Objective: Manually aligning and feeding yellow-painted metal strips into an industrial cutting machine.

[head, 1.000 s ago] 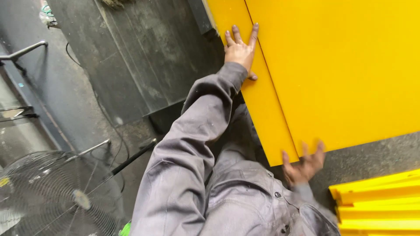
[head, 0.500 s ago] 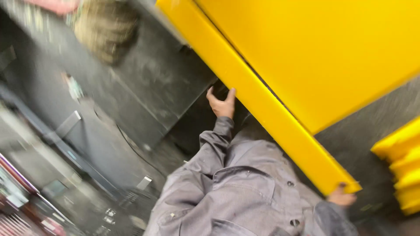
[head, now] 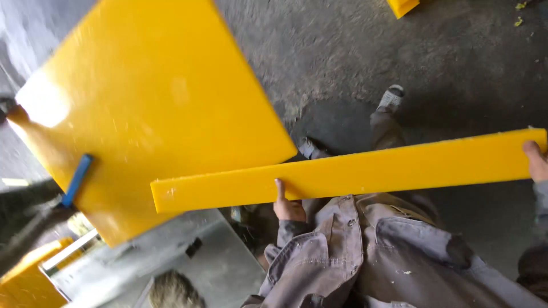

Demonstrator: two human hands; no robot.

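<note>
Across the middle of the head view runs a long yellow strip, a flat plank-like length held nearly level, slightly higher at its right end. The person's left hand sits under the strip left of its midpoint, thumb up over the front face and fingers hidden behind, so it grips the strip from below, seemingly to bear the weight. The right hand clasps the strip's far right end, fingers wrapped around the edge, likely to steady the length and stop it swinging. Behind the strip's left end stands a broad yellow panel, tilted, its lower corner overlapped by the strip; whether the two touch cannot be told. A blue clamp-like piece rides on the panel's left edge, well left of the strip. Below the strip lie the person's grey jacket and, to the lower left, a grey metal table surface. Above the strip's right half, one shoe rests on the dark concrete floor. Another yellow piece shows at the top edge, well apart from the strip.
</note>
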